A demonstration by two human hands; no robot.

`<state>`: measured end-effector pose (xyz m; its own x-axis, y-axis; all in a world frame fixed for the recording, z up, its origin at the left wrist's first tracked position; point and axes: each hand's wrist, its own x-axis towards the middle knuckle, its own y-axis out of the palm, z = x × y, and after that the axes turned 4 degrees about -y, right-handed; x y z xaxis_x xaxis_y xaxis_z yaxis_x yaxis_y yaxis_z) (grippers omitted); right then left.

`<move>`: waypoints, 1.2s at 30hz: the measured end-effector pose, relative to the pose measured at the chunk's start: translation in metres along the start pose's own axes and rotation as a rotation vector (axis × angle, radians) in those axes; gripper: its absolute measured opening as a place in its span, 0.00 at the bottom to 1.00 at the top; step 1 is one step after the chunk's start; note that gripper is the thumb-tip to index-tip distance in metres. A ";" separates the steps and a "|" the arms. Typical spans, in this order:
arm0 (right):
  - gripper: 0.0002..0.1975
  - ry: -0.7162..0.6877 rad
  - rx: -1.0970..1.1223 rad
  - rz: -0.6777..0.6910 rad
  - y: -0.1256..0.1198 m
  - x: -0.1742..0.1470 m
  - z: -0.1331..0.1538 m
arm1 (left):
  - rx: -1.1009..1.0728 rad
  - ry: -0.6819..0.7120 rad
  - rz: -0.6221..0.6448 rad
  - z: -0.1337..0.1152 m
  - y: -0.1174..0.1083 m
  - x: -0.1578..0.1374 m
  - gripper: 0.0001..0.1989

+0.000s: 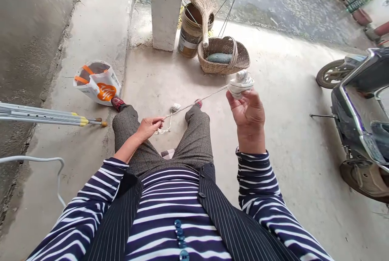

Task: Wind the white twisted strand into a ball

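Note:
My right hand [248,114] is raised out to the right, its fingers closed round the lower part of a white bundle of wound cord [241,84] with a rounded knob on top. From that bundle a strand of cord [209,95] runs taut down to the left. My left hand [148,127] pinches the strand's other end above my left thigh. Beyond it, a small ball of white cord [175,107] lies on the floor between my feet, with a loose length of cord [164,131] trailing from it.
A wicker basket [209,66] holding a green gourd stands ahead, beside a bucket [189,38] with a straw broom [203,3] and a pillar [167,9]. Left are a white bag [94,86] and a metal crutch [45,114]. A scooter [358,123] is parked right.

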<state>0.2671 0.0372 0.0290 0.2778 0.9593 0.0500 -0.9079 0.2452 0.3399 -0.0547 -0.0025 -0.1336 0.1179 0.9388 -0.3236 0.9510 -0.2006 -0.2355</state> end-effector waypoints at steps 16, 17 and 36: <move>0.19 0.109 -0.057 0.309 0.035 -0.044 0.039 | 0.454 0.111 -0.142 -0.050 -0.029 0.086 0.16; 0.19 0.104 -0.052 0.319 0.042 -0.043 0.037 | 0.390 0.127 -0.088 -0.053 -0.011 0.081 0.16; 0.18 0.009 -0.095 0.158 0.029 0.000 0.009 | -0.321 -0.097 0.067 -0.013 0.047 0.006 0.19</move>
<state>0.2441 0.0432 0.0473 0.1271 0.9881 0.0871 -0.9658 0.1033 0.2377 -0.0055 -0.0024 -0.1352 0.1699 0.8927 -0.4174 0.9854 -0.1478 0.0849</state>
